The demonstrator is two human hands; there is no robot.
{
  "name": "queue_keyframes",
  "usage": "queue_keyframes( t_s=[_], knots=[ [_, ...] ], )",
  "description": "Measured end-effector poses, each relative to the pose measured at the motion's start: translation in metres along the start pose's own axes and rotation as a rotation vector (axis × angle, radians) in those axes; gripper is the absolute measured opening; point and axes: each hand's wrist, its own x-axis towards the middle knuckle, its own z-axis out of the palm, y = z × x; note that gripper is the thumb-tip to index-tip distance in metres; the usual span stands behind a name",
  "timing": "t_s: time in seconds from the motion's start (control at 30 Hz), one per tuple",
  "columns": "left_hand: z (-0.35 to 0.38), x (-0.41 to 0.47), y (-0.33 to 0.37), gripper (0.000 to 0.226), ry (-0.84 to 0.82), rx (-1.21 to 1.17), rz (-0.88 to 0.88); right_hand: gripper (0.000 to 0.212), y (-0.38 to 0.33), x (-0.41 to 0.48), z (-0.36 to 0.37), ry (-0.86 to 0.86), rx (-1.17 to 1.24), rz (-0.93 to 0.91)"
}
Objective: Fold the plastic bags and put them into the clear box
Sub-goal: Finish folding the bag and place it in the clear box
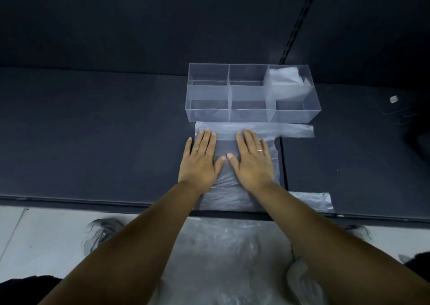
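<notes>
Plastic bag (226,195) lies spread flat on the dark desk (93,130), far edge just beside the near wall of the clear box (251,116). Two handle strips stick out to the right, one far, one near. Left hand (201,159) and right hand (252,161) press on it side by side, each grip apart, fingers straight, likely smoothing out air before a fold. One folded bag (285,77) sits in the box's far right compartment; the other compartments look bare. More plastic (223,258) sits below the desk's near edge, count unclear. The arms hide part of the bag. Small pale scrap (393,99) far right, unidentifiable.
</notes>
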Motion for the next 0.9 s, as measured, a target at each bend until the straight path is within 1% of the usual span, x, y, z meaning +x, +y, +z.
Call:
queue_keyframes(
  t_s=[0.1,0.23,0.3,0.33,0.37,0.43,0.5,0.53,0.57,0.6,0.67,0.7,0.77,0.83,0.9],
  knots=[
    [0.003,0.0,-0.005,0.07,-0.006,0.029,0.017,0.07,0.04,0.001,-0.005,0.054,-0.063,0.127],
    [0.002,-0.003,-0.012,0.072,-0.015,0.047,0.009,0.069,0.087,-0.009,-0.017,0.091,-0.041,0.32],
    [0.0,-0.009,-0.017,0.075,-0.04,0.061,0.001,0.068,0.094,-0.019,-0.024,0.133,-0.061,0.35],
    [-0.002,-0.014,-0.019,0.077,-0.046,0.069,0.002,0.067,0.092,-0.026,-0.027,0.177,-0.065,0.316],
    [-0.005,-0.021,-0.022,0.08,-0.035,0.071,0.007,0.066,0.085,-0.035,-0.029,0.232,-0.045,0.241],
    [-0.011,-0.038,-0.024,0.081,0.075,0.037,0.071,0.066,0.057,-0.058,-0.027,0.298,0.057,0.018],
    [-0.01,-0.062,-0.022,0.079,0.195,-0.008,0.256,0.072,0.02,-0.089,-0.015,0.224,0.138,-0.227],
    [-0.006,-0.076,-0.022,0.081,0.203,-0.002,0.365,0.077,0.005,-0.104,-0.006,0.159,0.13,-0.326],
    [-0.002,-0.091,-0.024,0.084,0.171,0.027,0.453,0.081,-0.007,-0.117,0.002,0.102,0.096,-0.396],
    [0.001,-0.104,-0.026,0.085,0.12,0.072,0.511,0.084,-0.015,-0.127,0.009,0.066,0.05,-0.435],
    [0.003,-0.124,-0.033,0.079,0.051,0.159,0.524,0.082,-0.019,-0.134,0.014,0.053,-0.023,-0.418],
    [0.001,-0.13,-0.036,0.071,0.068,0.178,0.505,0.076,-0.017,-0.134,0.013,0.089,-0.031,-0.372],
    [-0.005,-0.135,-0.044,0.056,0.168,0.145,0.511,0.06,-0.01,-0.132,0.008,0.209,-0.007,-0.303],
    [-0.011,-0.137,-0.05,0.054,0.241,0.1,0.533,0.046,0.001,-0.133,0.006,0.289,0.015,-0.339],
    [-0.018,-0.137,-0.051,0.048,0.309,0.043,0.539,0.03,0.013,-0.135,0.001,0.326,0.058,-0.396]
  ],
)
